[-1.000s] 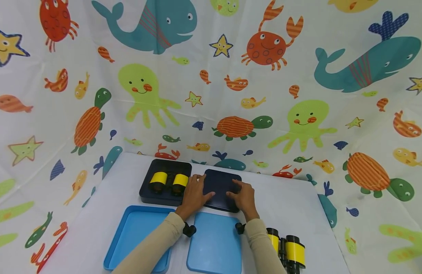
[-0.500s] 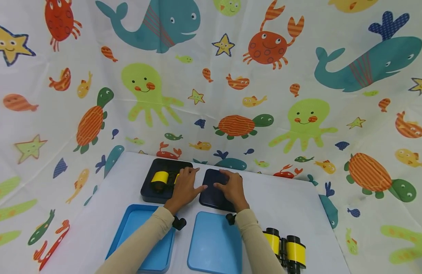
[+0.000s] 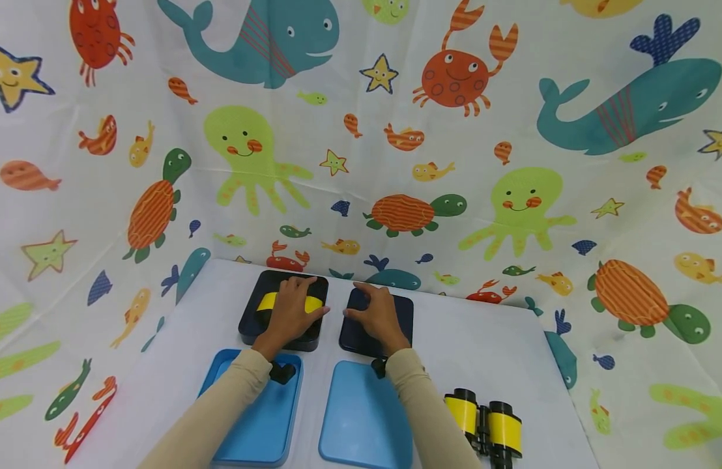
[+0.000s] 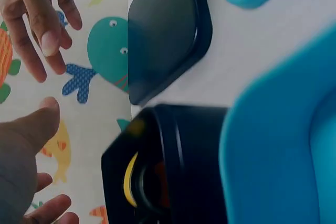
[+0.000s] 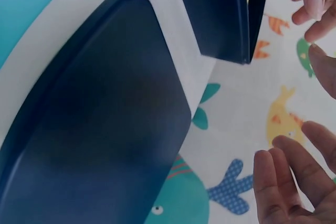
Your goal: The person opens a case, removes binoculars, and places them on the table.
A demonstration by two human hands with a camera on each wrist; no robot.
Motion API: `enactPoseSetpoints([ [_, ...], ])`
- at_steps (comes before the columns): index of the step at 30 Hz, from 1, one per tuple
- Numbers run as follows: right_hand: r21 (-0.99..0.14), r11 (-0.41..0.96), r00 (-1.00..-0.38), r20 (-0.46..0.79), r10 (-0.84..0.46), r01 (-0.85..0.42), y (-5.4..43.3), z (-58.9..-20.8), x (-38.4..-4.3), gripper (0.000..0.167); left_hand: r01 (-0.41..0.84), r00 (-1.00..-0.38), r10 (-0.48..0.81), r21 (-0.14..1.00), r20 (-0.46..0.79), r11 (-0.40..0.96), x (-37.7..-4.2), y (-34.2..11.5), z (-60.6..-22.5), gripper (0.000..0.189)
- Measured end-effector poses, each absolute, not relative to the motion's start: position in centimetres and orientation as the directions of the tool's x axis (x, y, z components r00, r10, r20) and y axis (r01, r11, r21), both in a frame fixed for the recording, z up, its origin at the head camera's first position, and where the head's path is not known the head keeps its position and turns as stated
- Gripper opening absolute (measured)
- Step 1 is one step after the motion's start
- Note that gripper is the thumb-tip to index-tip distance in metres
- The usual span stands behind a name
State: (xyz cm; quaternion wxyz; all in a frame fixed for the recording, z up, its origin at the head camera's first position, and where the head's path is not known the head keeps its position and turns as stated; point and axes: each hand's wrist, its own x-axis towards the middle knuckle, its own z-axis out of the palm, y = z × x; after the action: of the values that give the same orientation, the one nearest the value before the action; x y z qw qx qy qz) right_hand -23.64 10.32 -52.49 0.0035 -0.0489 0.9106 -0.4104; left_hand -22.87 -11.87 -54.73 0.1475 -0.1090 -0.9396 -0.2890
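Note:
A pair of yellow-and-black binoculars (image 3: pixel 267 301) lies inside the dark box (image 3: pixel 248 333) at the back left. Over this box hovers my left hand (image 3: pixel 290 309), fingers loosely bent and thumb out to the right, covering part of the binoculars. The left wrist view has the thumb and fingers well spread with nothing in their grasp. To the right, a dark flat lid (image 3: pixel 402 322) rests on the table. My right hand (image 3: pixel 380 318) is held above the lid's left part, fingers gently curved and apart from the thumb. It grasps nothing in the right wrist view (image 5: pixel 294 182).
In front of the dark box stands a blue tray (image 3: pixel 261 423), partly under the left forearm. Beside it lies a light blue lid (image 3: pixel 361 417). A second pair of binoculars (image 3: pixel 506 431) is at the front right. A sea-animal printed curtain (image 3: pixel 337 98) hangs behind the table.
Both hands have moved left: the left from beside the dark lid to over the dark box, the right from the lid's right edge to its left part. The lid shifted slightly left earlier.

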Motion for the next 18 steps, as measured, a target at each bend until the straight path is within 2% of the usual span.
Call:
enactPoseSetpoints([
  [14,-0.678,0.715,-0.979,0.037,-0.200,-0.172,7.4,-51.8,-23.8,0.070,0.265,-0.945,0.095,0.565,0.313,0.781,-23.4,-16.4,-54.0,0.076],
  [18,-0.676,0.711,-0.971,0.027,-0.236,-0.192,6.8,-52.1,-23.9,0.069,0.226,-0.960,0.077,0.580,0.270,0.782,-23.9,-18.1,-53.9,0.075],
])
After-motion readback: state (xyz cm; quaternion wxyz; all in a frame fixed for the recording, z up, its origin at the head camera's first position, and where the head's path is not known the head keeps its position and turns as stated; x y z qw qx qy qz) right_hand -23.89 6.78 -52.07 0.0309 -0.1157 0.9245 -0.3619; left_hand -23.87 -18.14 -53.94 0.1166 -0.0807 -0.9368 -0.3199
